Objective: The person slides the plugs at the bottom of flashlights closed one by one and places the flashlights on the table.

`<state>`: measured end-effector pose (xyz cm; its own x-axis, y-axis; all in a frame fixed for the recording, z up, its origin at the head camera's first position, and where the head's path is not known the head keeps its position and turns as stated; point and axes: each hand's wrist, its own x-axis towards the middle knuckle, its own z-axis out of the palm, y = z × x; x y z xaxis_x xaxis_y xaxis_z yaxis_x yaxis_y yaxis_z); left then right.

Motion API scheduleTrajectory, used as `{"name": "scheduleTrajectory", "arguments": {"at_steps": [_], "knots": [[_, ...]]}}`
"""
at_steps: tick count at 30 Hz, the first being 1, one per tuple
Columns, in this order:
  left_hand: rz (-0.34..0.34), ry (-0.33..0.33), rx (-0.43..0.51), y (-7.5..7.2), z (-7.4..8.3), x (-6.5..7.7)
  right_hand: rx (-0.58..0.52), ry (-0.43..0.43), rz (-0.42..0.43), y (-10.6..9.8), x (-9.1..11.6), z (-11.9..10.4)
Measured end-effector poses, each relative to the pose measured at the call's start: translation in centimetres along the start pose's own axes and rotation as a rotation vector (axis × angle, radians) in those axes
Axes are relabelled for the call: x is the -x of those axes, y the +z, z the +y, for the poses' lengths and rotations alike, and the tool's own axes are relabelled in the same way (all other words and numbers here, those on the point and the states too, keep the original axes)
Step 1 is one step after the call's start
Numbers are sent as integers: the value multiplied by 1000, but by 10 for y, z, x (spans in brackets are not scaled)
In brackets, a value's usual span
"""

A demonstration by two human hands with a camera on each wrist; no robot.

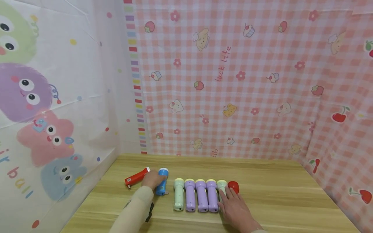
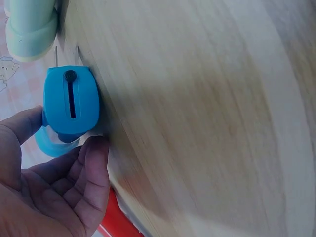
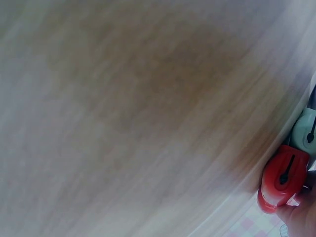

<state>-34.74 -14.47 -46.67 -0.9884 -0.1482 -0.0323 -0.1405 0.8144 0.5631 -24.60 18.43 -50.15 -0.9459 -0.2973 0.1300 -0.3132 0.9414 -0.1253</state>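
My left hand (image 1: pixel 152 179) pinches a blue flashlight (image 1: pixel 161 189) between thumb and fingers. The left wrist view shows its end face with a black slider and metal plug prongs (image 2: pixel 77 55) sticking out. Beside that hand a red flashlight (image 1: pixel 136 178) lies slanted. Over the right end of a row of flashlights rests my right hand (image 1: pixel 234 207), fingers stretched out, touching a red flashlight (image 1: pixel 234 186) and a pale green flashlight (image 1: pixel 221 183). Much of both lies hidden under it in the head view. The right wrist view shows the red flashlight's end (image 3: pixel 284 173) against the green one.
Purple flashlights (image 1: pixel 201 198) stand side by side in the row, with another pale green flashlight (image 1: pixel 178 195) at its left end. All rest on a wood-grain table (image 1: pixel 276 200). Printed cloth (image 1: pixel 221 97) hangs behind and along both sides.
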Motion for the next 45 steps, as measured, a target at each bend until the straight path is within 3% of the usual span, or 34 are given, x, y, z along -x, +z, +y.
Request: {"name": "scheduleTrajectory", "arguments": {"at_steps": [7, 16, 27, 45], "knots": [[19, 20, -33, 1, 2, -1, -8, 9, -8, -1, 0, -2], [6, 30, 15, 4, -1, -6, -11, 19, -26, -2, -1, -2], [4, 29, 57, 1, 4, -4, 1, 0, 17, 1, 0, 0], [-21, -17, 256, -1, 8, -3, -11, 9, -3, 1, -1, 1]]}}
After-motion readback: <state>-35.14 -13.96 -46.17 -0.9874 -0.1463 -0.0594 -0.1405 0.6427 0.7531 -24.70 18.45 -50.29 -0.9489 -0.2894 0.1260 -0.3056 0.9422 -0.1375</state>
